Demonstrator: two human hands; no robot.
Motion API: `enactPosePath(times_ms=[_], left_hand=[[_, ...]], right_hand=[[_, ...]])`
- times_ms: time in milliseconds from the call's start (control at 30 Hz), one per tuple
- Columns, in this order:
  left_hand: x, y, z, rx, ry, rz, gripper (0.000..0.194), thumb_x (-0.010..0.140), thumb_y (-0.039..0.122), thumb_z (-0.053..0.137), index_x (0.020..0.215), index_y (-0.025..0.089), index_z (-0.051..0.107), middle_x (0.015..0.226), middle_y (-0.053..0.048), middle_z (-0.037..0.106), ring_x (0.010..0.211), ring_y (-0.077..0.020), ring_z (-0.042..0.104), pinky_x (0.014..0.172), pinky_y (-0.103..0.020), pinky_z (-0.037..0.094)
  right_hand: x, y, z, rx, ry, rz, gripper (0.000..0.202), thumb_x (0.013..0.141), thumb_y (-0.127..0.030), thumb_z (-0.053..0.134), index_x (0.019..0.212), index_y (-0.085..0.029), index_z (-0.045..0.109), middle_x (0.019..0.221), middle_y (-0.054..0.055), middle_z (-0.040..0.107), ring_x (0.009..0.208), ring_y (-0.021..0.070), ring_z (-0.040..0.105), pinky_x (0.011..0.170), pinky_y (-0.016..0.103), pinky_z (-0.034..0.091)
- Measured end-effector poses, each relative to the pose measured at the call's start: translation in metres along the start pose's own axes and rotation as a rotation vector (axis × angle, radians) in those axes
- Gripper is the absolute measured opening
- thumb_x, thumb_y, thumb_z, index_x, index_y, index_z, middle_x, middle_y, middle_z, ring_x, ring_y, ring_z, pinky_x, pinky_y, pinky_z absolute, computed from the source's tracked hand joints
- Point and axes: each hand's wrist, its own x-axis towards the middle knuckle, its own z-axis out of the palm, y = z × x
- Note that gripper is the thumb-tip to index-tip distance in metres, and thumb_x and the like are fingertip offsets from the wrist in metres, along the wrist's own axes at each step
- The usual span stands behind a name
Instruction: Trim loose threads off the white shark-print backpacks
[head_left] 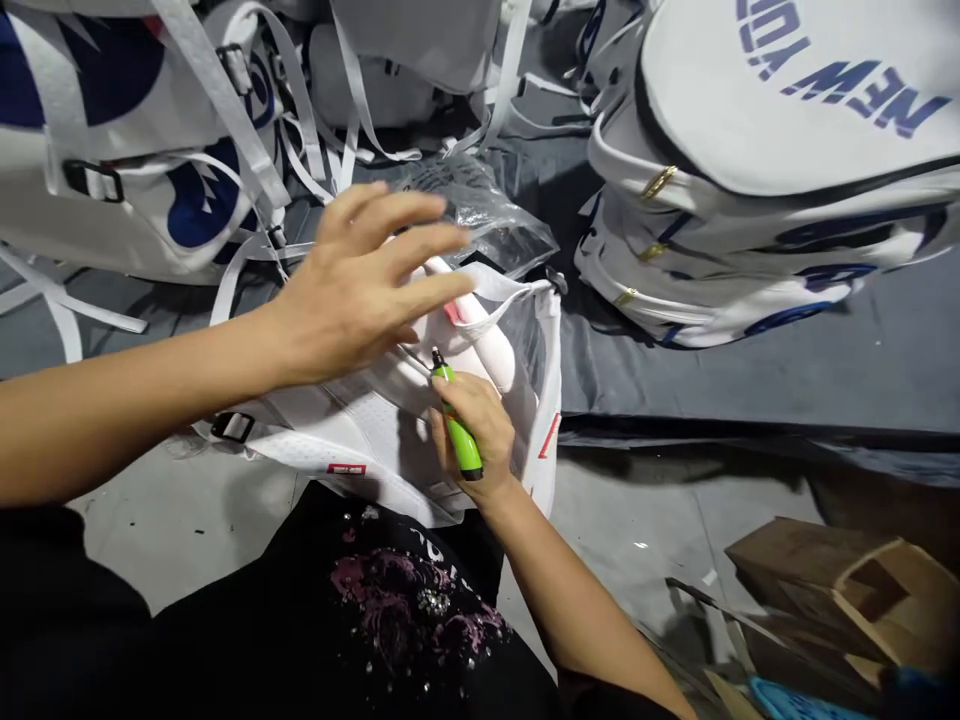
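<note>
A white backpack (382, 425) lies in front of me at the table's edge, its straps and mesh back panel facing up. My right hand (480, 425) is closed around a bright green marker-like pen (459, 425) with black ends, its tip pointing up and away from me over the bag. Over the far part of the backpack hovers my left hand (375, 275), fingers spread and slightly blurred, holding nothing. Small red labels (346, 469) sit on the white straps. Part of the bag is hidden under my hands.
Stacked white backpacks (757, 200) stand at the right, the top one lettered. More white and navy bags (112, 180) with loose straps fill the left and back. Clear plastic (487, 215) lies behind my bag. An open cardboard box (847, 590) sits on the floor at lower right.
</note>
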Motion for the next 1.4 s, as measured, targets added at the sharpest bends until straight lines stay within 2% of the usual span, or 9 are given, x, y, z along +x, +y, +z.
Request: enactPosePath(times_ms=[100, 267, 433, 600, 700, 867, 967, 1033, 1400], left_hand=[[0.037, -0.013, 0.029, -0.074, -0.117, -0.030, 0.080, 0.079, 0.048, 0.071, 0.149, 0.027, 0.039, 0.152, -0.008, 0.045, 0.145, -0.0446, 0.036, 0.114, -0.066, 0.030], [0.070, -0.025, 0.078, -0.059, -0.236, -0.054, 0.095, 0.068, 0.054, 0.080, 0.149, 0.024, 0.040, 0.152, -0.011, 0.045, 0.143, -0.0482, 0.036, 0.115, -0.069, 0.028], [0.052, -0.011, 0.067, 0.065, -0.174, 0.086, 0.107, 0.072, 0.044, 0.080, 0.157, 0.017, 0.022, 0.163, -0.021, 0.025, 0.150, -0.0501, 0.021, 0.113, -0.078, 0.016], [0.053, -0.008, 0.071, 0.161, -0.269, -0.034, 0.118, 0.065, 0.024, 0.084, 0.160, 0.025, 0.014, 0.165, -0.021, 0.021, 0.137, -0.0480, 0.041, 0.103, -0.067, 0.039], [0.060, -0.012, 0.077, 0.160, -0.325, -0.061, 0.112, 0.071, 0.025, 0.079, 0.161, 0.028, 0.013, 0.164, -0.018, 0.027, 0.135, -0.0443, 0.043, 0.103, -0.057, 0.040], [0.060, -0.010, 0.073, 0.202, -0.398, -0.094, 0.085, 0.091, 0.026, 0.058, 0.162, 0.026, 0.011, 0.167, -0.016, 0.017, 0.142, -0.0388, 0.034, 0.103, -0.049, 0.038], [0.061, -0.006, 0.069, 0.190, -0.430, -0.242, 0.093, 0.087, 0.026, 0.066, 0.162, 0.026, 0.010, 0.170, -0.016, 0.006, 0.146, -0.0411, 0.025, 0.103, -0.049, 0.040], [0.063, -0.007, 0.066, 0.160, -0.473, -0.314, 0.097, 0.085, 0.025, 0.069, 0.162, 0.027, 0.009, 0.170, -0.016, 0.005, 0.143, -0.0417, 0.031, 0.102, -0.049, 0.042], [0.066, -0.013, 0.059, 0.141, -0.523, -0.289, 0.094, 0.085, 0.021, 0.066, 0.162, 0.029, 0.013, 0.169, -0.015, 0.012, 0.126, -0.0361, 0.047, 0.092, -0.043, 0.049]], right_hand=[[-0.002, -0.016, -0.002, 0.037, -0.033, 0.050, 0.046, 0.088, -0.013, 0.061, 0.130, -0.030, 0.058, 0.112, 0.007, 0.071, 0.102, 0.0237, 0.068, 0.088, 0.048, 0.057], [0.003, -0.019, -0.013, 0.049, -0.091, 0.106, 0.026, 0.091, -0.021, 0.059, 0.116, -0.024, 0.062, 0.101, 0.007, 0.072, 0.093, 0.0230, 0.068, 0.081, 0.043, 0.057], [0.010, -0.002, -0.023, 0.103, -0.155, 0.251, 0.025, 0.094, -0.029, 0.057, 0.118, -0.023, 0.063, 0.108, 0.008, 0.074, 0.096, 0.0229, 0.070, 0.083, 0.040, 0.057], [0.021, 0.009, -0.024, 0.048, -0.164, 0.487, 0.029, 0.091, -0.032, 0.060, 0.118, -0.022, 0.057, 0.082, 0.000, 0.074, 0.059, 0.0169, 0.066, 0.058, 0.032, 0.052], [0.030, 0.016, -0.030, 0.074, -0.284, 0.530, 0.025, 0.090, -0.032, 0.062, 0.112, -0.021, 0.061, 0.086, 0.001, 0.076, 0.065, 0.0172, 0.069, 0.063, 0.032, 0.054], [0.049, 0.025, -0.041, 0.112, -0.474, 0.533, 0.031, 0.093, -0.036, 0.063, 0.120, -0.021, 0.068, 0.119, 0.006, 0.075, 0.106, 0.0231, 0.072, 0.092, 0.039, 0.056], [0.059, 0.025, -0.040, 0.004, -0.568, 0.497, 0.032, 0.094, -0.034, 0.060, 0.120, -0.018, 0.071, 0.118, 0.008, 0.075, 0.106, 0.0263, 0.072, 0.093, 0.044, 0.056], [0.062, 0.024, -0.039, -0.119, -0.599, 0.423, 0.031, 0.095, -0.027, 0.056, 0.118, -0.016, 0.072, 0.114, 0.010, 0.076, 0.102, 0.0286, 0.071, 0.092, 0.048, 0.055], [0.055, 0.022, -0.045, -0.245, -0.585, 0.282, 0.032, 0.097, -0.023, 0.053, 0.125, -0.015, 0.068, 0.118, 0.010, 0.073, 0.103, 0.0289, 0.067, 0.087, 0.048, 0.053]])
